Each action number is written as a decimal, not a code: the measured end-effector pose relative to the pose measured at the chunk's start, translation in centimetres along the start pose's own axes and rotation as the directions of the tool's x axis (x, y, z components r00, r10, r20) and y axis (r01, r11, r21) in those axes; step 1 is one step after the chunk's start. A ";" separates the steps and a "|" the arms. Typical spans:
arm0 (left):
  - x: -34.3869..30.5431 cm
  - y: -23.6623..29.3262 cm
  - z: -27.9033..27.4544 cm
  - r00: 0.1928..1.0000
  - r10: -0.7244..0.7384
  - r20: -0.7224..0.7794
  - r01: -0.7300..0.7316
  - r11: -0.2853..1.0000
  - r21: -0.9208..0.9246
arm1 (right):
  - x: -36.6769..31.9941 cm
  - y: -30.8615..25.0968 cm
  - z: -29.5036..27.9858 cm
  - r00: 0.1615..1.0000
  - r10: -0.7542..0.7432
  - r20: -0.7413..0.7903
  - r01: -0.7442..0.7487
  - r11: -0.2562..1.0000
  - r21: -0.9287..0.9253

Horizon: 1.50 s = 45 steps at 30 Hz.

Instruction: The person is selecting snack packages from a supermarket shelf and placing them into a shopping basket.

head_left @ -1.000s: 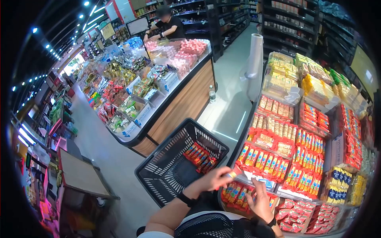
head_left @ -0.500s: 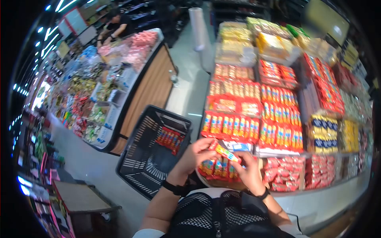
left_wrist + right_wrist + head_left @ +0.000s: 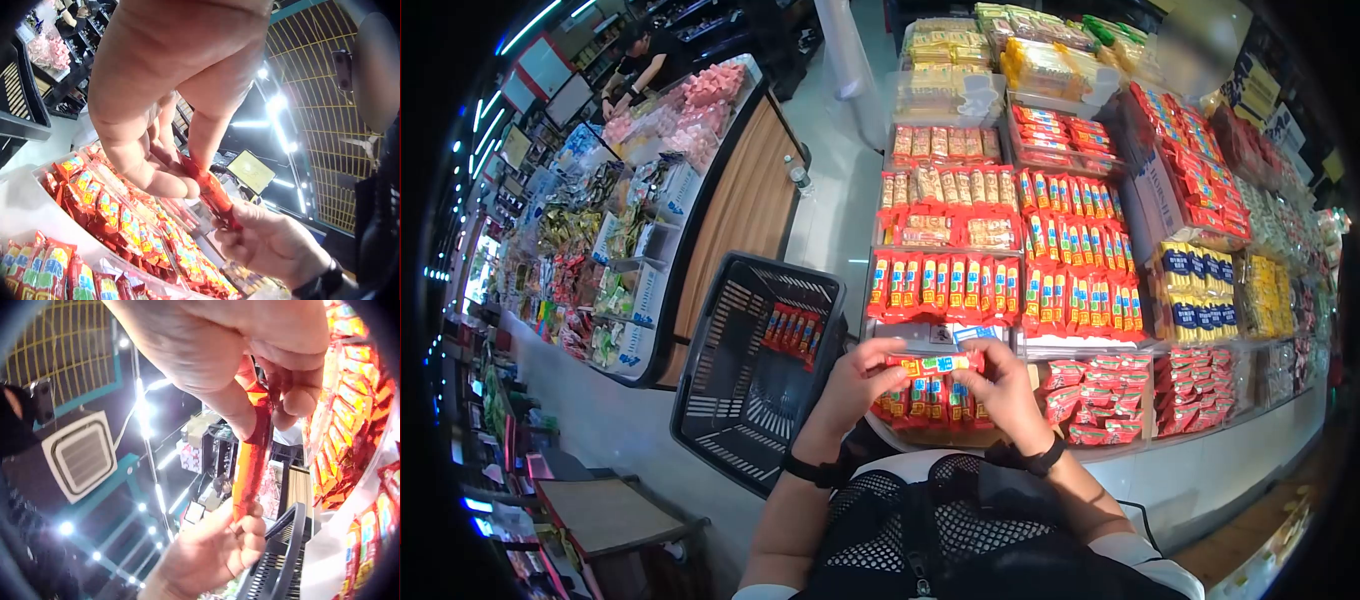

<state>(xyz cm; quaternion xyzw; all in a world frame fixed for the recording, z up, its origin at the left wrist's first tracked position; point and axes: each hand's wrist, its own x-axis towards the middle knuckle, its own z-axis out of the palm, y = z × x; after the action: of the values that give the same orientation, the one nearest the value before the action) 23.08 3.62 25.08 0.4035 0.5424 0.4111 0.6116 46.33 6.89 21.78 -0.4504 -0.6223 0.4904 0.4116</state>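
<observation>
A red-wrapped snack bar with yellow, green and blue print is held level in front of the chest. My left hand pinches one end of it between thumb and fingers, and my right hand pinches the other. The left wrist view has the red wrapper stretched between both hands; the right wrist view shows its plain red side. Just beneath, a bin holds similar red packets. On the left, a black shopping basket contains several red snack packets.
Rows of red snack bars fill the display behind the hands. Red-and-white packets lie to the right, navy-and-yellow ones beyond. A wood-sided candy counter stands left, with a person behind it. A bottle stands on the floor.
The right hand has come up to the snack bar and now grips its other end. The bar has turned from slanted to level, print upward. The head view has swung toward the display.
</observation>
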 end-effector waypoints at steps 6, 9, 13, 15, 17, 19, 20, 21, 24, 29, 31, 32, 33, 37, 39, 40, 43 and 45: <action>0.0 -2.1 0.7 0.988 -0.137 0.074 0.126 0.983 0.131 | 1.0 0.9 0.7 0.979 0.162 0.125 -0.196 0.918 0.344; -0.3 -4.9 -0.7 0.984 -0.174 -0.027 0.175 0.977 0.121 | 0.6 2.0 1.2 0.972 0.170 0.164 -0.205 0.953 0.224; -1.7 -6.8 -1.0 0.968 -0.252 -0.005 0.247 0.943 0.223 | -0.2 4.4 2.1 0.949 0.202 0.244 -0.227 0.971 0.077; -2.0 -7.2 -1.0 0.951 -0.306 -0.041 0.308 0.926 0.217 | -0.2 4.4 2.2 0.919 0.221 0.326 -0.263 0.960 0.090; -2.2 -7.8 -1.3 0.932 -0.354 -0.078 0.362 0.909 0.205 | -0.1 4.7 2.3 0.919 0.204 0.337 -0.253 0.961 0.111; -2.7 -8.4 -2.5 0.928 -0.327 -0.178 0.353 0.926 0.134 | 0.1 5.3 2.5 0.918 0.182 0.352 -0.242 0.961 0.132; -3.1 -8.7 -2.9 0.926 -0.328 -0.185 0.354 0.926 0.128 | 0.1 5.8 2.6 0.927 0.163 0.337 -0.220 0.966 0.139; -3.4 -8.7 -3.2 0.921 -0.303 -0.243 0.338 0.934 0.116 | 0.2 6.0 2.5 0.936 0.143 0.321 -0.198 0.969 0.145; -3.8 -9.1 -3.2 0.902 -0.280 -0.328 0.325 0.941 0.094 | 0.2 6.1 2.2 0.881 0.252 0.400 -0.263 0.964 -0.027; -2.1 -11.9 -2.8 0.902 -0.147 -0.406 0.288 0.906 0.311 | 0.4 5.5 3.1 0.862 0.097 0.498 -0.053 0.993 -0.102; -1.6 -11.5 -2.1 0.906 -0.100 -0.411 0.279 0.872 0.402 | 0.7 4.4 3.4 0.845 0.047 0.533 0.031 0.990 -0.136; -1.4 -11.3 -1.7 0.918 -0.023 -0.395 0.282 0.738 0.613 | 0.7 4.4 3.5 0.844 0.044 0.534 0.035 0.990 -0.135; -1.3 -10.9 -1.3 0.931 0.046 -0.362 0.277 0.556 0.784 | 0.7 4.4 3.7 0.845 0.035 0.534 0.052 0.988 -0.147; -0.8 -12.1 -0.5 0.938 0.143 -0.317 0.259 0.318 0.912 | 0.7 3.6 3.3 0.833 0.043 0.551 0.067 0.982 -0.179; -0.8 -12.3 -0.4 0.951 0.207 -0.231 0.192 0.194 0.962 | 0.5 4.0 3.1 0.839 0.038 0.543 0.070 0.982 -0.177; -0.7 -12.4 -0.2 0.952 0.205 -0.228 0.189 0.193 0.963 | 0.4 4.2 2.9 0.844 0.034 0.535 0.072 0.982 -0.176; -0.2 -12.7 -0.1 0.938 0.253 -0.237 0.196 0.178 0.964 | 0.2 5.1 2.6 0.854 0.050 0.518 0.073 0.974 -0.215; -0.1 -13.1 -0.1 0.916 0.364 -0.170 0.152 0.078 0.985 | 0.0 5.1 2.4 0.860 0.056 0.507 0.054 0.978 -0.201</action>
<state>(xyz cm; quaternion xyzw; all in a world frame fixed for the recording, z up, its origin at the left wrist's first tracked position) 23.84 -0.87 12.76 0.6607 0.7486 0.0482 0.0270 44.86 6.93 16.38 -0.3455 -0.7565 0.5244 0.1825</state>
